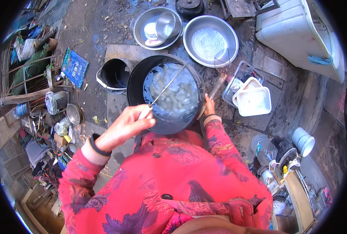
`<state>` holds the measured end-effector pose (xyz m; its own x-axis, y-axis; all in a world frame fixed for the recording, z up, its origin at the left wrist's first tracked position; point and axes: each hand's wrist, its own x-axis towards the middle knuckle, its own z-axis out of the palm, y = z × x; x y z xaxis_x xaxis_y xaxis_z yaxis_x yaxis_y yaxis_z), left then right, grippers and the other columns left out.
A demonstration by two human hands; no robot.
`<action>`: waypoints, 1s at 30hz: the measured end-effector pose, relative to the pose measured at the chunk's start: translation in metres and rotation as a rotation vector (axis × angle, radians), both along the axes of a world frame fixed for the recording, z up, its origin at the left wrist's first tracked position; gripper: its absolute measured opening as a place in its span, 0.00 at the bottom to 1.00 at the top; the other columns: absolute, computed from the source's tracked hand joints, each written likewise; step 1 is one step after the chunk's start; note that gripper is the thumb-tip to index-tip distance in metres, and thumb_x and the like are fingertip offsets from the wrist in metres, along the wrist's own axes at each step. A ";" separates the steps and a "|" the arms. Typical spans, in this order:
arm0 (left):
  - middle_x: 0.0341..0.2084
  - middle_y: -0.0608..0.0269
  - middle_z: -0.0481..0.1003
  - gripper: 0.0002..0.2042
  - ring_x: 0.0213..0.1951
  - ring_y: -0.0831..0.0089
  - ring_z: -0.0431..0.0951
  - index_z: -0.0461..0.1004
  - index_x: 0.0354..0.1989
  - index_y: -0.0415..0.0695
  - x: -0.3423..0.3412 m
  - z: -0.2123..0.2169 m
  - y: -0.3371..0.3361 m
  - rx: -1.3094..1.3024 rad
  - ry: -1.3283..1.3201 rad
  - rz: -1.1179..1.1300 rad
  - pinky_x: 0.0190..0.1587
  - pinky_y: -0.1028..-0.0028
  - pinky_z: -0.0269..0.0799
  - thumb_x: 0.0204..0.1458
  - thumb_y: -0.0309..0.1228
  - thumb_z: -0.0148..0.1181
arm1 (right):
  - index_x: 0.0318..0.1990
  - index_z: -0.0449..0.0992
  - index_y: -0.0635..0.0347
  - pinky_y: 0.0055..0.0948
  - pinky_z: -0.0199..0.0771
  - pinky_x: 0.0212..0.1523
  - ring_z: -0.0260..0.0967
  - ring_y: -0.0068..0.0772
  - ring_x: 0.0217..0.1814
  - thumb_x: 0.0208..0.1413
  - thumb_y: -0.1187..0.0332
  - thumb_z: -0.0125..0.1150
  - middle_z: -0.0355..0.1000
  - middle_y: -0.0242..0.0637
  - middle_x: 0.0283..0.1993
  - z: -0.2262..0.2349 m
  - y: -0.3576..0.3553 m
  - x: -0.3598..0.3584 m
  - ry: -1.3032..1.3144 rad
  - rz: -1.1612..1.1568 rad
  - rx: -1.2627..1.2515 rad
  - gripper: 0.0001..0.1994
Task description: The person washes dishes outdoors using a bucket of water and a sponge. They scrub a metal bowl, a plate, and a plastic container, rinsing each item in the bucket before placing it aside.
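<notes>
here, slim straight metal tool [168,88], pale handle [145,112]

The red-and-purple floral-sleeved left forearm [84,167] angles forward and inward, its bare left grip [129,124] curled tight, thumb [145,124] pointing rightward; the matching floral-sleeved right forearm [225,144] reaches forward, bare right grip [209,107] raised with fingers [207,99] bent

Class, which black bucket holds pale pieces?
The larger bucket, beneath the rod in the left hand; the smaller bucket, with the white handle, shows none.
</notes>
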<state>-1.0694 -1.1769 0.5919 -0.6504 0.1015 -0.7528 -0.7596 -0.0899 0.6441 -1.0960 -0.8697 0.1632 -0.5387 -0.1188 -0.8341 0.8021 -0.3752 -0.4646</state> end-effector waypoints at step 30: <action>0.14 0.54 0.69 0.13 0.19 0.59 0.70 0.69 0.23 0.40 -0.115 -0.220 -0.158 -0.336 0.156 -0.494 0.25 0.63 0.64 0.43 0.38 0.61 | 0.44 0.69 0.59 0.37 0.73 0.28 0.71 0.36 0.31 0.55 0.62 0.59 0.71 0.36 0.36 -0.102 -0.158 0.017 -0.209 -0.160 0.359 0.14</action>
<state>-1.1846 -1.3344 0.3714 -0.6924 0.1925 -0.6953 -0.5539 0.4757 0.6833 -1.0787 -1.0274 0.0614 -0.3416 0.2697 -0.9003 0.8376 -0.3472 -0.4218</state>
